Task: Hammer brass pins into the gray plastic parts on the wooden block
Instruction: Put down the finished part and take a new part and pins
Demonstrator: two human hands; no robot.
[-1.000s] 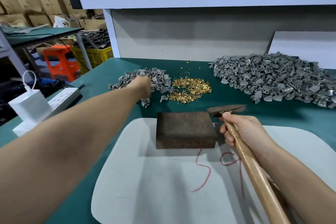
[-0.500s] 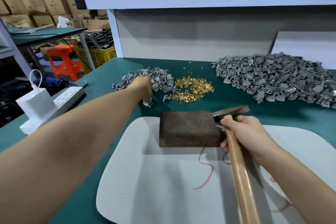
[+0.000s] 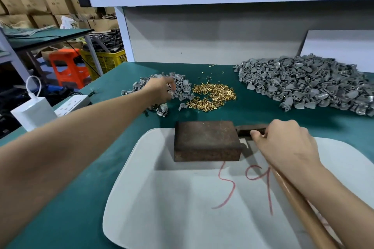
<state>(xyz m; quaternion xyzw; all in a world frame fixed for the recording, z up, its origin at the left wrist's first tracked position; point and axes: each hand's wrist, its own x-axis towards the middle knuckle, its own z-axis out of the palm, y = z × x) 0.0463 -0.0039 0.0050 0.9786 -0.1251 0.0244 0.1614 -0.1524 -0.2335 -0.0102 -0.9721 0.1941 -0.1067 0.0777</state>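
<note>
Our right hand (image 3: 283,143) is wrapped around the hammer (image 3: 293,194) close under its head, which sits just beside the right edge of the wooden block (image 3: 204,137) on the white mat (image 3: 182,208). The block's top carries no part. Farther out, our left hand (image 3: 159,89) reaches into the small heap of gray plastic parts (image 3: 183,89); its fingers (image 3: 171,85) are blurred, so we cannot tell whether they pinch 1. A hasty grab could knock parts into the brass pins (image 3: 212,95) just beside the heap, or lift 2 tangled pieces.
</note>
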